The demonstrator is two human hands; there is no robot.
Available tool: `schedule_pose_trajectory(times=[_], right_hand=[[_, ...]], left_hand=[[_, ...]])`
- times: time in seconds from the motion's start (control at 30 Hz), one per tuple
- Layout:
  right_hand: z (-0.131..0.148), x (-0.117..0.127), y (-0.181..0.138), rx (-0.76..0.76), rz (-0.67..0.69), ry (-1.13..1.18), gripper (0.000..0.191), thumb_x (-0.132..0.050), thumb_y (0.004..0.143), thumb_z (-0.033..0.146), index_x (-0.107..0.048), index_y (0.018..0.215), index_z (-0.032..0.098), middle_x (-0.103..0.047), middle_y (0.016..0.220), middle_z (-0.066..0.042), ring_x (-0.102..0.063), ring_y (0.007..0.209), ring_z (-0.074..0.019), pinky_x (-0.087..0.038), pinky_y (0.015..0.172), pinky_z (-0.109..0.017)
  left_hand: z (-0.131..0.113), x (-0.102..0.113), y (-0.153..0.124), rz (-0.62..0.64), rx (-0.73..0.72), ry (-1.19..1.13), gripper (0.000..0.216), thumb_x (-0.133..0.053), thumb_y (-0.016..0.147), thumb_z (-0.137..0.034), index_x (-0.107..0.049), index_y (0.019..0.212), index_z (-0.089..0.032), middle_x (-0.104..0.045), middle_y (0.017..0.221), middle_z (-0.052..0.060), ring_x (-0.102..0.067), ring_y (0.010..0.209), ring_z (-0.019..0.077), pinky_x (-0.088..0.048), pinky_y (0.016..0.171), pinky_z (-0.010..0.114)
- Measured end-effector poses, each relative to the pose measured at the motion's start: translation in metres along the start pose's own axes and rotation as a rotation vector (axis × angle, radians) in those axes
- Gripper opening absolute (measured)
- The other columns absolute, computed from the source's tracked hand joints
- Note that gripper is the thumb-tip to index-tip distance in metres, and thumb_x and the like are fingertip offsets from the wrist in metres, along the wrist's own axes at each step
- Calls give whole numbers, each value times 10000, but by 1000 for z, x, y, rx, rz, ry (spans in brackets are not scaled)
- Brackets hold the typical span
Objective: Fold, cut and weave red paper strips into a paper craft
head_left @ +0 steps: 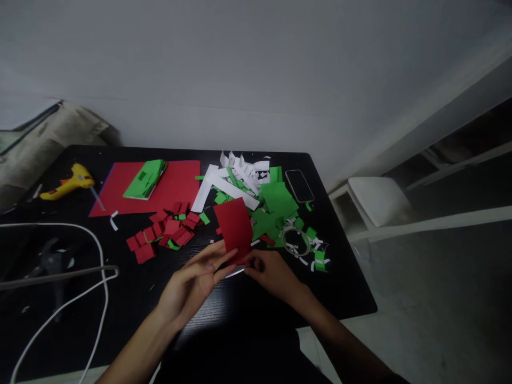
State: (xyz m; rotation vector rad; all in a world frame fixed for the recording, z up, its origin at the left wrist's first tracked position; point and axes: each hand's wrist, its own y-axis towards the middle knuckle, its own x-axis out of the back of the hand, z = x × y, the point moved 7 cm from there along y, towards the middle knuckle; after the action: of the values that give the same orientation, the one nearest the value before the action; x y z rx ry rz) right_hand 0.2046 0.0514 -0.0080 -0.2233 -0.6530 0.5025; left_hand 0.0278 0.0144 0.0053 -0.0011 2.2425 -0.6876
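Note:
A red paper piece [234,226] stands upright over the black table [132,298], held at its lower edge. My left hand [196,280] pinches its bottom left corner with fingers together. My right hand [272,274] grips its lower right edge, fingers curled. A thin white strip [235,272] lies on the table just under both hands. Small red paper squares [164,232] are heaped to the left of the held piece.
A large red sheet [180,184] with a green paper stack [147,178] lies at the back. White strips [236,178], green scraps [278,205], a tape ring [296,241] and a phone [299,185] sit right. A yellow glue gun [70,180] and white cable [86,266] lie left.

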Motion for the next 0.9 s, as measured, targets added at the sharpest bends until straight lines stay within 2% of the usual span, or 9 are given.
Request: schedule_pose_trajectory(times=[0.23, 0.4, 0.47, 0.53, 0.6, 0.7, 0.77, 0.83, 0.9], right_hand=[[0, 2, -1, -2, -21, -33, 179, -794, 813, 141, -782, 980, 204, -593, 683, 43, -553, 628, -129, -370, 609, -256], [0, 13, -1, 9, -61, -72, 205, -757, 796, 79, -779, 959, 201, -621, 697, 25, -569, 632, -144, -373, 614, -266], [0, 21, -1, 21, -103, -90, 236, -694, 817, 41, -778, 979, 191, -639, 709, 8, -584, 657, -161, -388, 649, -287], [3, 29, 0, 41, -144, -98, 271, -643, 842, 26, -777, 1014, 187, -653, 723, -5, -596, 685, -177, -410, 698, -309], [9, 36, 0, 65, -171, -93, 253, -642, 876, 64, -774, 1051, 190, -670, 744, -12, -607, 704, -185, -431, 728, -322], [31, 45, 2, 118, -194, -27, 154, -686, 950, 276, -766, 1056, 197, -723, 855, -34, -643, 771, -190, -464, 747, -320], [56, 54, 3, 241, -188, 193, 247, -622, 1007, 405, -765, 1029, 205, -746, 937, -46, -669, 840, -193, -488, 755, -315], [85, 63, 5, 363, -146, 357, 395, -519, 1046, 510, -752, 948, 206, -717, 862, -31, -656, 781, -181, -501, 713, -308], [113, 76, 7, 446, -162, 430, 523, -444, 1057, 592, -717, 834, 206, -670, 776, -18, -648, 757, -179, -517, 696, -306]], left_hand=[[-11, 0, -5, 18, -37, -33, 351, -716, 709, -130, -835, 1039, -146, -792, 1200, 114, -561, 1399, 398, -469, 1189, 501], [-25, 3, -16, -17, -74, 16, 321, -779, 692, -152, -843, 1006, -158, -803, 1152, 122, -628, 1325, 394, -580, 1062, 408], [-31, 5, -21, -41, -104, 88, 317, -818, 699, -151, -844, 1013, -191, -814, 1091, 98, -702, 1221, 349, -619, 976, 343], [-35, 5, -23, -50, -120, 191, 351, -855, 717, -155, -830, 1062, -211, -815, 1044, 84, -762, 1048, 258, -633, 867, 256], [-36, 4, -24, -40, -137, 293, 304, -875, 747, -190, -820, 1046, -204, -805, 955, 72, -751, 856, 166, -612, 748, 180], [-39, 2, -22, -35, -196, 424, 170, -860, 808, -298, -794, 913, -182, -746, 768, 33, -656, 650, 98, -553, 607, 141], [-44, -1, -20, -39, -242, 516, 198, -827, 845, -367, -763, 889, -185, -701, 680, 11, -599, 558, 90, -510, 526, 151], [-55, -12, -18, -29, -300, 620, 219, -782, 884, -407, -735, 916, -195, -677, 623, -4, -555, 482, 91, -451, 458, 164], [-75, -30, -19, -37, -408, 735, 205, -754, 911, -399, -718, 975, -207, -665, 582, -17, -522, 437, 89, -407, 437, 173]])
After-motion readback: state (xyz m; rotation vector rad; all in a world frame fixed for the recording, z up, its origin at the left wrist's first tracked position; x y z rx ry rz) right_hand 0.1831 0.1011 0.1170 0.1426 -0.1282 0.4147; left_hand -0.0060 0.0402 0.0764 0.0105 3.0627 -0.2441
